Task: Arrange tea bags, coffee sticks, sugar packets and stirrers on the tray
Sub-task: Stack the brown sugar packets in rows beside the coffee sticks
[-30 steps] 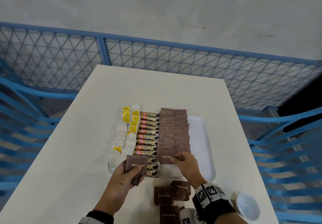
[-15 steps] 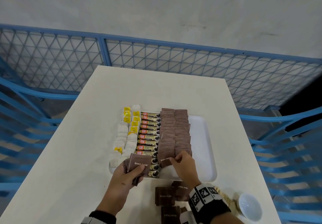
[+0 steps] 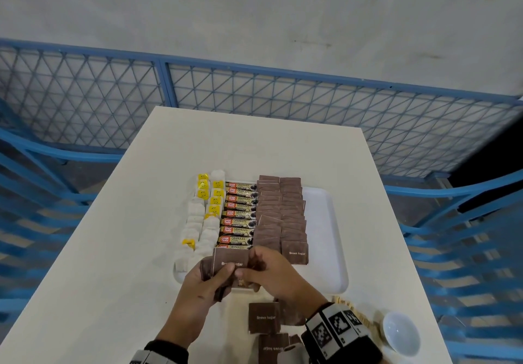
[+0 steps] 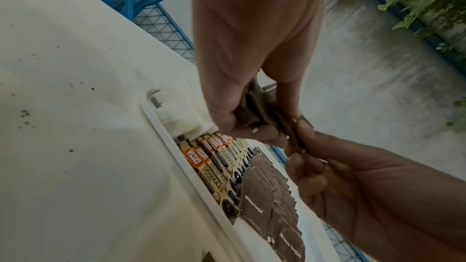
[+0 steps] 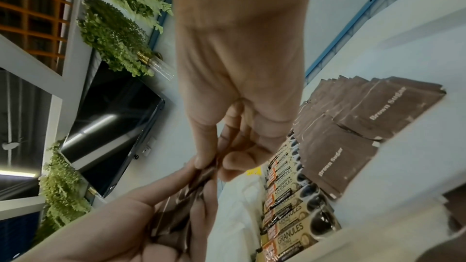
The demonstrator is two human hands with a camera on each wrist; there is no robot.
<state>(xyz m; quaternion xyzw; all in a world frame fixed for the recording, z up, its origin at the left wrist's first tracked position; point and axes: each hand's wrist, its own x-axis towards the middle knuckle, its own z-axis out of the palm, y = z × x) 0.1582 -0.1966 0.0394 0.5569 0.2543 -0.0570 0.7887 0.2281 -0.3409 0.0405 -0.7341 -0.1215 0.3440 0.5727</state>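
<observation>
The left hand (image 3: 203, 287) grips a packet stack (image 3: 226, 263) over the tray's (image 3: 334, 250) near edge; the right hand (image 3: 271, 276) pinches its top packet.

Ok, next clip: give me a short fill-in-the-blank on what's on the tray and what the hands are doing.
1. The left hand holds a stack of brown ____ packets.
2. On the tray, the coffee sticks lie between the sugar rows and the ____ bags.
3. The right hand pinches a packet from the ____ hand's stack.
4. The small white ____ sits on the table, off the tray.

Missing words: sugar; tea; left; bowl
</observation>
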